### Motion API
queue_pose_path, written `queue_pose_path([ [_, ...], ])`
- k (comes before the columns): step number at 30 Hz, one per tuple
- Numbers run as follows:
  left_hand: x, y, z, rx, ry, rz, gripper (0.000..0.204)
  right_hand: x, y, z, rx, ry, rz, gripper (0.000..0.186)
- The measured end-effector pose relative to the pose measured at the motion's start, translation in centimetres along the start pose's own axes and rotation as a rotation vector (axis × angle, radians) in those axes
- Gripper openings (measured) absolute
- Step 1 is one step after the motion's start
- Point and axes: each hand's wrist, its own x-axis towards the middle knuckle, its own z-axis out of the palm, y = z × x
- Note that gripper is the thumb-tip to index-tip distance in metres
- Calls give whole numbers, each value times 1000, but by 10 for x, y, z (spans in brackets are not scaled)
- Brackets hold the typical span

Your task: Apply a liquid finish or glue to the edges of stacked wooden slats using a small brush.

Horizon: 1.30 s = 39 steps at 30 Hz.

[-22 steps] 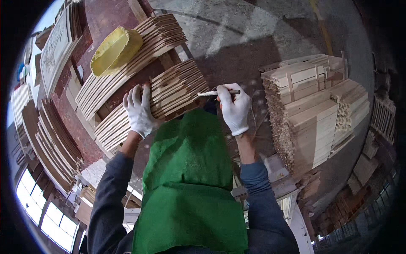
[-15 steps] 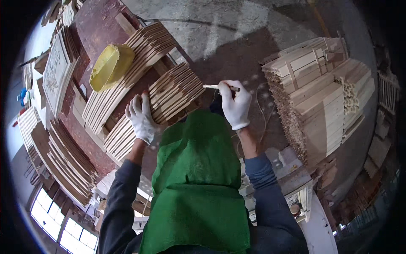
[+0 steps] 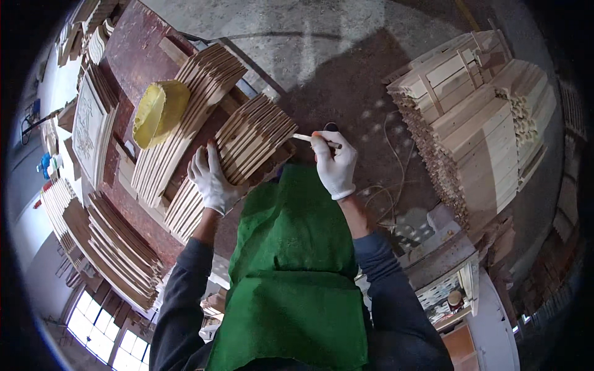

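Note:
My left hand (image 3: 212, 181), in a white glove, lies with fingers spread on the near row of curved wooden slats (image 3: 257, 133), which are stacked on edge. My right hand (image 3: 336, 164), gloved as well, pinches a slim stick with a pale tip (image 3: 302, 136), perhaps a brush. That tip is at the right end of the near slats; whether it touches them I cannot tell. Beyond this row lies a longer row of similar slats (image 3: 207, 77), and on it a yellow cut-open container (image 3: 159, 114) leans on its side.
The slats lie on a reddish worn table (image 3: 133, 46). Farther left are a carved pale panel (image 3: 88, 132) and more curved wood pieces (image 3: 117, 247). A big stack of boards (image 3: 470, 133) stands on the right, with a cord (image 3: 405, 167) on the floor before it.
My right hand has moved slightly left and down, bringing the stick's tip closer to the slat ends. My left hand stays on the slats, while the whole view has shifted a little.

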Motion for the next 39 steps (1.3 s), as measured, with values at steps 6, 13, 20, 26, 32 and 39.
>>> queue_pose_path([
  [6, -1, -1, -1, 2, 7, -1, 127, -5, -19, -13, 32, 25, 34, 10],
  [13, -1, 0, -2, -13, 35, 20, 126, 4, -8, 1, -87, -51, -226, 9],
  [20, 1, 1, -3, 7, 14, 1, 122, 1, -15, -9, -194, -16, -297, 9],
  [26, 1, 6, -5, -11, 26, -16, 120, 7, -22, -3, -186, -93, -256, 8],
  [32, 4, 5, -7, -29, 55, 18, 117, 27, -28, -6, 60, -32, 16, 9],
  [39, 3, 7, -10, -60, 25, -33, 115, 57, -38, 6, -135, -210, 85, 11],
])
